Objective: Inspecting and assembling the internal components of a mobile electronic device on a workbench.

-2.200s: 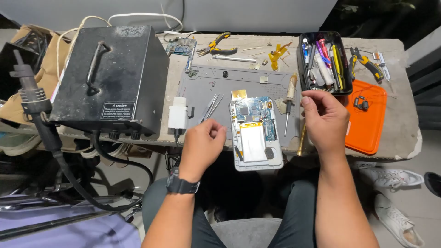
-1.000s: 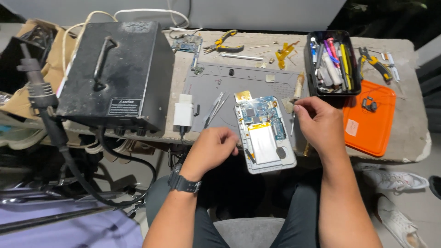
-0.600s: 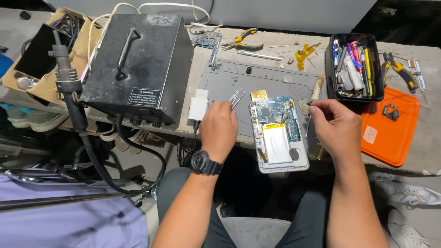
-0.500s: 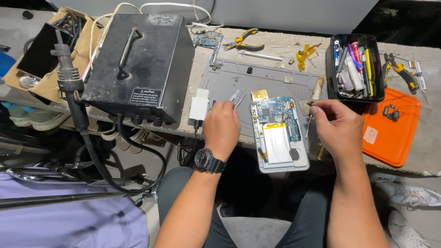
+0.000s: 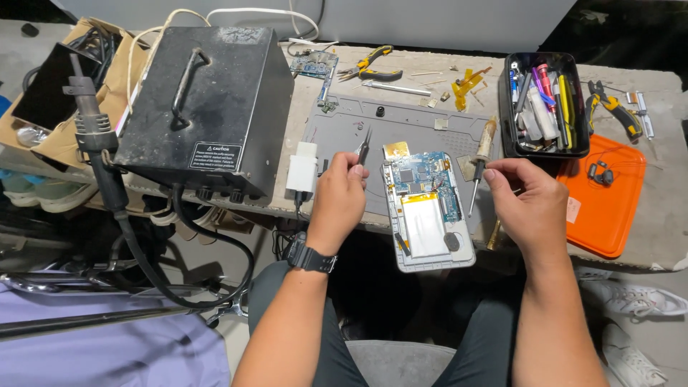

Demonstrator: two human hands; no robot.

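At frame centre, our left hand (image 5: 337, 204) pinches tweezers (image 5: 364, 147); our right hand (image 5: 530, 208) seems to grip a soldering iron (image 5: 479, 168). Between them lies the opened tablet (image 5: 428, 211): light, fragile, best held by its edges.

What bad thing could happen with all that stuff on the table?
1. The open tablet hangs partly over the table edge, so a bump might drop it.
2. The left hand holds tweezers close to the bare circuit board; a slip could scratch it.
3. The right hand pinches the soldering iron. If it is hot, it might burn fingers or the battery.
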